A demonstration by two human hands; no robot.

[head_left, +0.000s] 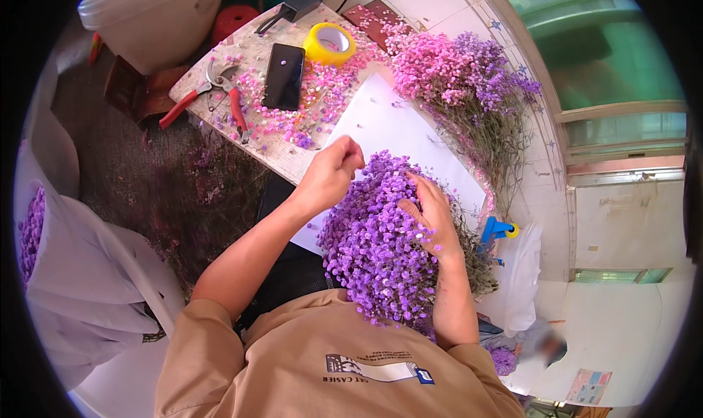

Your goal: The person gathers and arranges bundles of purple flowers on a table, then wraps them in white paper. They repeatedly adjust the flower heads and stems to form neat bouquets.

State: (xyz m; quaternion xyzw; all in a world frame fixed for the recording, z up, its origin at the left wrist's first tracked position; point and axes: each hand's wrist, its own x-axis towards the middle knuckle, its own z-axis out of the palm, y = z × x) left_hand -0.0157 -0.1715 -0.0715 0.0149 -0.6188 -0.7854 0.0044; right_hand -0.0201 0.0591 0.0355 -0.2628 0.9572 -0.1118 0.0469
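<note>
Lying lengthwise toward the person, purple bouquet point(377, 246) under right hand point(433, 214).

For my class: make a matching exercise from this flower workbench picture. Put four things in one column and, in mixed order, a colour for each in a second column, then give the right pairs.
Things
1. tape roll
2. phone
3. pruning shears
4. flower bunch under the right hand, with the left hand at its top edge

Colours
A. red handles
B. purple
C. yellow
D. black

Pairs: 1-C, 2-D, 3-A, 4-B
</note>
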